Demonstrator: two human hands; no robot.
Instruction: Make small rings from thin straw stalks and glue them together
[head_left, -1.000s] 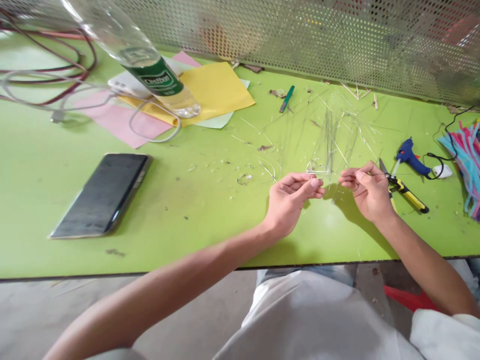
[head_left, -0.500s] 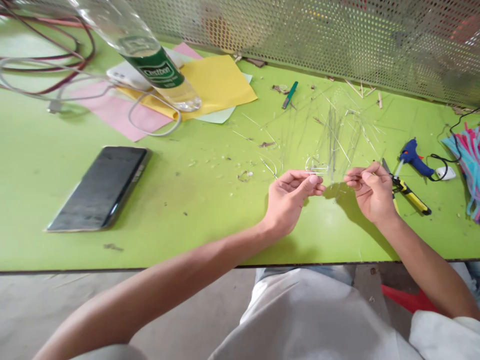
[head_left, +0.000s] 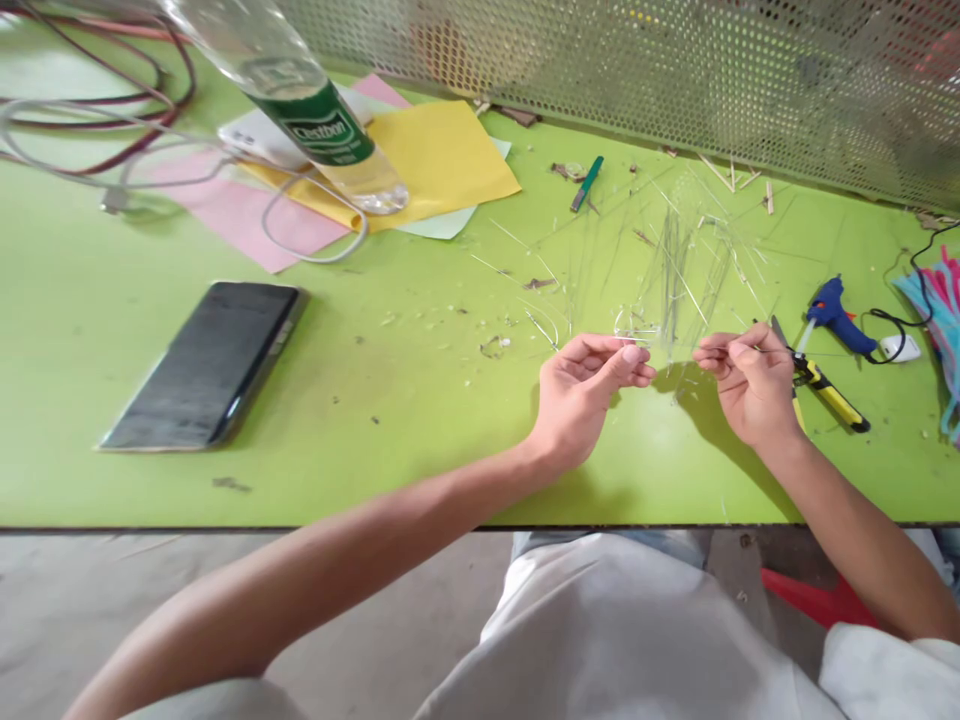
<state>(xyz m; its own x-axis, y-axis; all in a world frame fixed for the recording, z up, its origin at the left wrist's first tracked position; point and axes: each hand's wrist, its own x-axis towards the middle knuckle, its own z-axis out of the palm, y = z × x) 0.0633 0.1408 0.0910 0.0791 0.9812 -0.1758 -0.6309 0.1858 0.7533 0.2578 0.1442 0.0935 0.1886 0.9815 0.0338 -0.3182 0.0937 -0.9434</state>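
Observation:
My left hand [head_left: 581, 400] is closed in a pinch above the table. Between its thumb and fingertips is a thin, pale bent wire [head_left: 634, 340], partly hidden by the fingers. A short gap to the right, my right hand [head_left: 754, 390] pinches what looks like a thin wire, too fine to follow clearly. Just beyond both hands lies a loose spread of thin straight wires [head_left: 671, 275]. Close beside my right hand, partly behind it, rest pliers with yellow-and-black handles [head_left: 836, 400].
A blue glue gun [head_left: 838, 318] and coloured fuzzy stems [head_left: 930, 310] lie at the right. Farther back are a green-handled cutter [head_left: 588, 183] and a perforated metal panel [head_left: 645, 80]. A phone [head_left: 202, 365], water bottle [head_left: 330, 130], paper sheets [head_left: 450, 150] and cables [head_left: 150, 140] occupy the left.
The view has shifted slightly, so the table things sit a little farther right and higher. Both hands keep their pinches at nearly the same distance apart.

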